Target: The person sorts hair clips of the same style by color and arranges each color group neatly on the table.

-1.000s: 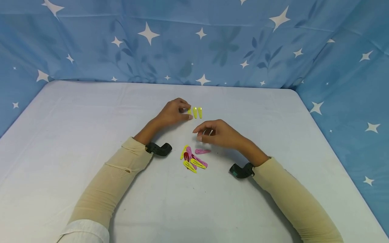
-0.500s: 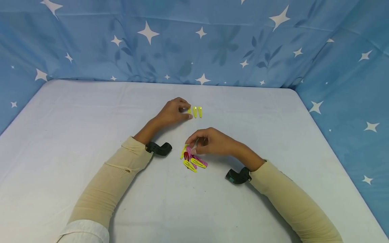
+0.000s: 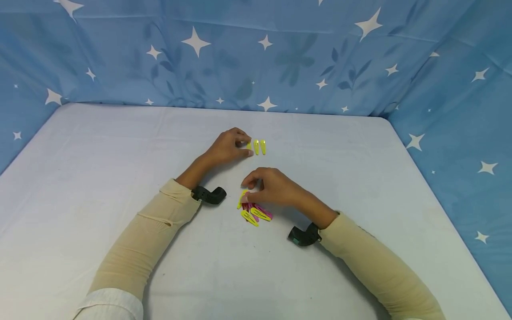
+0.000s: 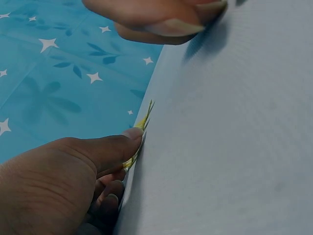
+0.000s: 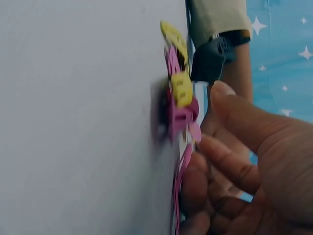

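Note:
In the head view my left hand [image 3: 227, 147] is at the far part of the table, thumb and fingers at the two ends of a yellow snap hair clip [image 3: 249, 145]. Two more yellow hair clips [image 3: 260, 147] lie beside it in a row. The left wrist view shows the thumb against the yellow clips [image 4: 145, 120]. My right hand [image 3: 274, 187] hovers over a loose pile of yellow, pink and dark red hair clips [image 3: 261, 214], partly covering it. Its thumb [image 5: 234, 110] and fingers stand apart, close to the pile. A pink hair clip [image 5: 181, 178] lies beside the fingers.
A white cloth covers the table [image 3: 192, 266]. Blue curtain [image 3: 240, 58] with white stars hangs along the back and sides. Black cameras are strapped at the left wrist [image 3: 210, 195] and right wrist [image 3: 305, 235].
My right hand has moved left and nearer to me, from beside the row to over the pile, covering the separate pink clip. My left hand stays in place.

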`<state>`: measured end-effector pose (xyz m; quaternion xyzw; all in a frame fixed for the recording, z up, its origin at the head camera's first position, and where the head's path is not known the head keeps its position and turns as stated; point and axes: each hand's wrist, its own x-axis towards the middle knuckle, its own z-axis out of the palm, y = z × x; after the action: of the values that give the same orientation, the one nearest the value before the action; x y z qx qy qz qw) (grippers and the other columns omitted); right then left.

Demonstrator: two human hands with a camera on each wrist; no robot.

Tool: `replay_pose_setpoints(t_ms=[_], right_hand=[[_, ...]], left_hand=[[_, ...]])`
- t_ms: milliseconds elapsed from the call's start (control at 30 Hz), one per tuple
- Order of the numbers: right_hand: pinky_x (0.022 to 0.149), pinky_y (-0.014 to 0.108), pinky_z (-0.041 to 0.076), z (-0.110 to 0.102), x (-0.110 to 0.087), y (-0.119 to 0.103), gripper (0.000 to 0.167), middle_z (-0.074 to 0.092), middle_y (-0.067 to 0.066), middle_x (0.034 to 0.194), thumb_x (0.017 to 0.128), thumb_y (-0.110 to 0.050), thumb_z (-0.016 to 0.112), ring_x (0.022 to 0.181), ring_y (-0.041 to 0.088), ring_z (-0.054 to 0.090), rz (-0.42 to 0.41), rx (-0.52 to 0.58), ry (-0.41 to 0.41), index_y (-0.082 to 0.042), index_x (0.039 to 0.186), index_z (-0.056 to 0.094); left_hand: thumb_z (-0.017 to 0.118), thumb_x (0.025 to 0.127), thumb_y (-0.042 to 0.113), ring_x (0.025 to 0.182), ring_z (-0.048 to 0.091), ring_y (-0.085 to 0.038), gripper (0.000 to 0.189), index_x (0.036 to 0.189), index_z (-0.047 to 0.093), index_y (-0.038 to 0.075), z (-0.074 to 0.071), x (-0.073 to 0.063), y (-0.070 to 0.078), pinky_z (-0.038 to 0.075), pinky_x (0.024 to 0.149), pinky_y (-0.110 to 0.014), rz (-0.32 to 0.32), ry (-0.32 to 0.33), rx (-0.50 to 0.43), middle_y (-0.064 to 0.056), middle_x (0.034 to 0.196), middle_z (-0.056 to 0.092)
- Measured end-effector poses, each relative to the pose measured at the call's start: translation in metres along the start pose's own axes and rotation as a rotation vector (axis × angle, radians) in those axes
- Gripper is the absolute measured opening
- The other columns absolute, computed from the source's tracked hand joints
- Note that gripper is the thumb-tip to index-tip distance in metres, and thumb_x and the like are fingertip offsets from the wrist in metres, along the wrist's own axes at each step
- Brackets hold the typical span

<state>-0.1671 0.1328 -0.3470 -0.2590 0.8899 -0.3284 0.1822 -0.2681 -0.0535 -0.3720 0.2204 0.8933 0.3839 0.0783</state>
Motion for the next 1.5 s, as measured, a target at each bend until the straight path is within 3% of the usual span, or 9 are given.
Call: replay_pose_setpoints(t_ms=[233,433,700,933,1167,1367,1500], right_hand=[[0.086,0.03,0.048,0.006,-0.001,-0.013,0.031,0.062,-0.003,0.1,0.08,-0.031,0.083,0.095,0.012,0.057,0.089,-0.116,0.011,-0.016,0.104,0.072],[0.083,0.031,0.049,0.007,-0.001,-0.015,0.019,0.063,-0.002,0.097,0.082,-0.024,0.081,0.092,0.013,0.057,0.1,-0.14,0.017,-0.015,0.097,0.071],[0.071,0.027,0.046,0.004,-0.002,-0.009,0.005,0.066,-0.003,0.091,0.088,-0.015,0.074,0.077,0.013,0.055,0.05,0.003,0.009,-0.015,0.092,0.073],[0.06,0.024,0.044,-0.003,-0.003,-0.001,0.004,0.073,-0.003,0.084,0.088,-0.013,0.073,0.063,0.011,0.056,-0.03,0.124,-0.015,-0.013,0.092,0.075],[0.063,0.025,0.052,-0.006,-0.003,0.005,0.011,0.075,0.008,0.087,0.09,-0.007,0.068,0.07,0.014,0.064,-0.052,0.346,0.037,-0.006,0.098,0.076],[0.063,0.025,0.052,-0.008,-0.003,0.007,0.019,0.074,0.007,0.092,0.093,-0.007,0.063,0.072,0.018,0.063,-0.061,0.324,0.123,-0.006,0.106,0.075],[0.062,0.026,0.049,-0.009,-0.003,0.008,0.024,0.071,0.01,0.088,0.094,-0.003,0.059,0.07,0.024,0.061,-0.058,0.334,0.137,-0.004,0.112,0.073]], left_hand=[[0.072,0.09,0.022,0.118,0.057,-0.029,0.048,0.133,0.062,0.003,0.001,0.0,0.001,0.047,0.1,-0.042,0.001,-0.001,0.007,-0.015,0.134,0.054],[0.072,0.09,0.022,0.117,0.057,-0.029,0.047,0.132,0.062,0.003,0.002,-0.001,0.002,0.046,0.1,-0.042,0.004,-0.004,0.001,-0.015,0.134,0.054],[0.073,0.09,0.022,0.115,0.057,-0.028,0.047,0.131,0.063,0.003,0.001,-0.001,0.001,0.047,0.098,-0.042,0.005,0.008,0.006,-0.014,0.133,0.055],[0.073,0.089,0.021,0.112,0.057,-0.028,0.046,0.13,0.064,0.003,0.001,-0.001,0.001,0.047,0.097,-0.042,0.014,0.015,0.019,-0.015,0.132,0.056],[0.073,0.089,0.022,0.111,0.056,-0.027,0.048,0.132,0.063,0.003,0.001,0.0,0.003,0.047,0.096,-0.041,-0.004,0.012,0.012,-0.014,0.131,0.056],[0.073,0.089,0.022,0.11,0.056,-0.026,0.048,0.132,0.063,0.003,0.0,0.001,0.003,0.047,0.095,-0.04,-0.004,0.009,0.013,-0.014,0.13,0.056],[0.073,0.089,0.023,0.11,0.055,-0.027,0.048,0.132,0.063,0.004,0.0,0.001,0.003,0.047,0.095,-0.04,-0.007,0.005,0.02,-0.014,0.131,0.056]])
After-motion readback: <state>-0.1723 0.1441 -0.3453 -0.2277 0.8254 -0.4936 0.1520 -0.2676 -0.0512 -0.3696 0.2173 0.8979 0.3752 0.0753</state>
